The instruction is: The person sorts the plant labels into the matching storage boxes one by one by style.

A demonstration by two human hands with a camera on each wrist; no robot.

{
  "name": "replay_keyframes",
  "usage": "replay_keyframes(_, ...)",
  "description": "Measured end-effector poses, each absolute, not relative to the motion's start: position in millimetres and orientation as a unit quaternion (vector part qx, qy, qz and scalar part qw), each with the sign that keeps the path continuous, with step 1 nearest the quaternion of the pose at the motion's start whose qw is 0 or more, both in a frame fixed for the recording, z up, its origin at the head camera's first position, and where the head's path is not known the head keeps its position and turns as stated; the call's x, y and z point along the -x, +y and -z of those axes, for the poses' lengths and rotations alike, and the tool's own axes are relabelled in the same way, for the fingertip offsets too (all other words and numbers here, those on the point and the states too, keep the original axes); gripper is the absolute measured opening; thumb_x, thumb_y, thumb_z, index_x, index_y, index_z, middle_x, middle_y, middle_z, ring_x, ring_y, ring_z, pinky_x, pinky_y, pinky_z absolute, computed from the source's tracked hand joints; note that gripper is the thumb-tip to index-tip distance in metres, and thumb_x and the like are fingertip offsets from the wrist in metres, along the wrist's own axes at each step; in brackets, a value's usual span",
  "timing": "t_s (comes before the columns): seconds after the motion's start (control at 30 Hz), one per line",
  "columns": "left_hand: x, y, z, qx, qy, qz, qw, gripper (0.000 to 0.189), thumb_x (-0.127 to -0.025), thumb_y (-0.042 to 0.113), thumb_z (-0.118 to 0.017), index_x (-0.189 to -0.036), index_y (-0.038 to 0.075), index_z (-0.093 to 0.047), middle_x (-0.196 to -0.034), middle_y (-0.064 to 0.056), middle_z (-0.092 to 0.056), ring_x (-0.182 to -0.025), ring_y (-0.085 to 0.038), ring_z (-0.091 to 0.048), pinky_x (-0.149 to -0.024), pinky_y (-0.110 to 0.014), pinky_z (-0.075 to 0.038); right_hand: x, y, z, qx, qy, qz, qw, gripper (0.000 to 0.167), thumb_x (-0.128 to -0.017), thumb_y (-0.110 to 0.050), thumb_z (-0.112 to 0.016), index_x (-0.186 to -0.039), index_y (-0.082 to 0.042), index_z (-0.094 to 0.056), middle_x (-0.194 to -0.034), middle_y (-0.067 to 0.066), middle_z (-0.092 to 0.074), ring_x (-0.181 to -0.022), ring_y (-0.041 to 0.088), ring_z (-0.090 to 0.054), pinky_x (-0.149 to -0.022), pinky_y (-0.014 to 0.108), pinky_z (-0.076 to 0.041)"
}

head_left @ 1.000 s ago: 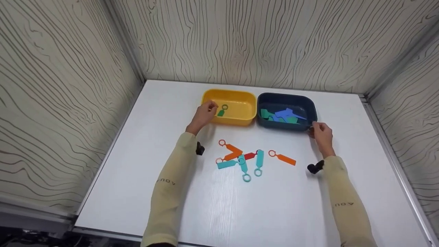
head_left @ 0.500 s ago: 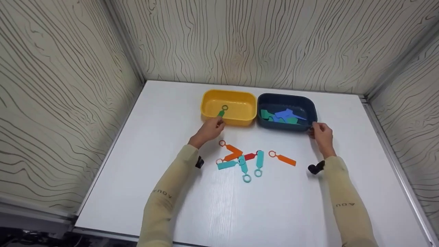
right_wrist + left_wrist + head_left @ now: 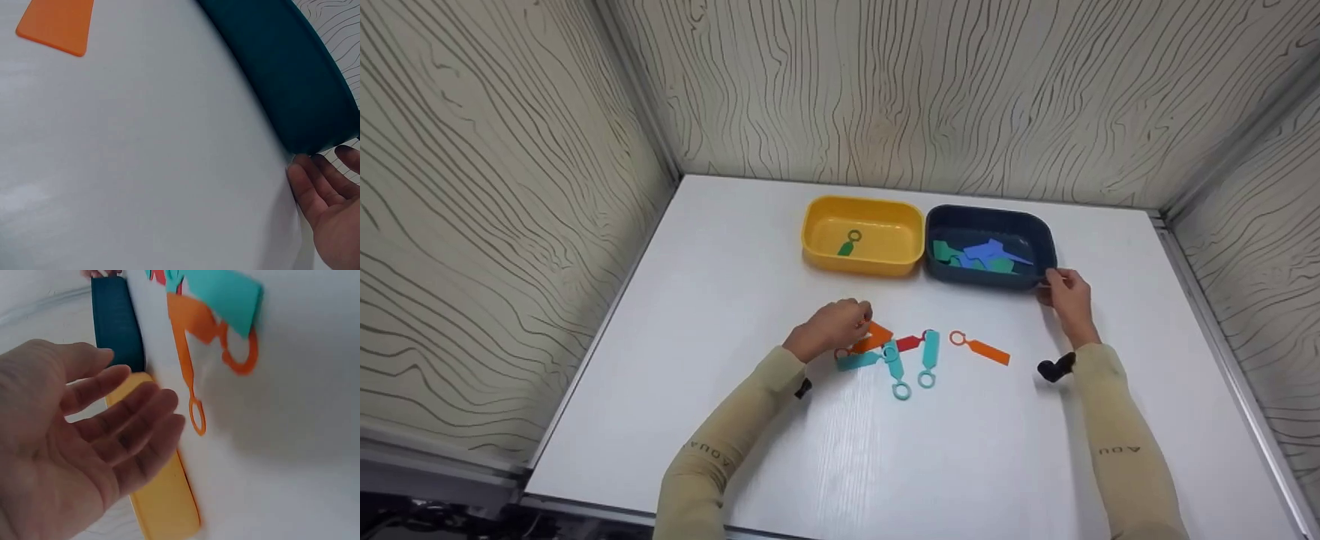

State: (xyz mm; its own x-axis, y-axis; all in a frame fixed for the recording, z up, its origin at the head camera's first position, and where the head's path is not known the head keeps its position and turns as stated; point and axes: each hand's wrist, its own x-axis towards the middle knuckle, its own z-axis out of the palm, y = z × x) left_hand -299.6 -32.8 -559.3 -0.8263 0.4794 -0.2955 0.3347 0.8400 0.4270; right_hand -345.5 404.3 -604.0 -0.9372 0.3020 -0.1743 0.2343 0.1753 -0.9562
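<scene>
Head camera shows the left hand (image 3: 831,328), loosely bent and empty, come down from the yellow box (image 3: 859,265) to mid-frame's orange tags (image 3: 877,334), seemingly within grasp, while the right hand's (image 3: 1071,304) relaxed fingers touch the navy box (image 3: 981,278).

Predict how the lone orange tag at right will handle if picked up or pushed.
The orange tag is probably light, as it looks thin and flat. Pushed, it would likely slide rather than roll or tip, since it lies flat on the table. It narrows sharply toward one end, so any flex may start there.
</scene>
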Motion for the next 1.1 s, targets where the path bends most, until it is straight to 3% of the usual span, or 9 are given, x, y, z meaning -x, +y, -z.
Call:
replay_keyframes(0.43,279.1,-11.3,574.9,-0.215,0.954,-0.108,0.181,0.039,-0.096,0.027,-0.063,-0.132,0.016,-0.055,-0.110,-0.007,-0.060,-0.091,-0.020,-0.053,-0.086,-0.033,-0.053,343.4,403.0,601.5,0.173,-0.757,-0.629,0.028,0.018,-0.100,-0.034,-0.052,-0.108,-0.017,-0.052,-0.098,0.002,-0.061,-0.078,0.012,-0.066,-0.074,0.024,-0.057)
replay_keyframes(0.87,280.1,-7.3,585.0,-0.204,0.964,-0.070,0.158,0.023,-0.097,0.021,-0.059,-0.119,0.013,-0.061,-0.103,-0.007,-0.060,-0.089,-0.021,-0.051,-0.082,-0.038,-0.054,338.0,396.4,584.8,0.183,-0.730,-0.658,0.021,0.012,-0.100,-0.025,-0.052,-0.104,-0.014,-0.052,-0.083,-0.005,-0.064,-0.072,0.012,-0.067,-0.073,0.025,-0.057)
replay_keyframes(1.1,281.1,-4.1,585.8,-0.194,0.966,-0.052,0.160,0.027,-0.098,0.025,-0.058,-0.123,0.013,-0.059,-0.108,-0.009,-0.061,-0.092,-0.022,-0.051,-0.086,-0.037,-0.054,333.7,391.6,580.1,0.175,-0.752,-0.635,0.021,0.020,-0.100,-0.027,-0.051,-0.110,-0.010,-0.052,-0.093,0.002,-0.063,-0.076,0.013,-0.068,-0.074,0.025,-0.057)
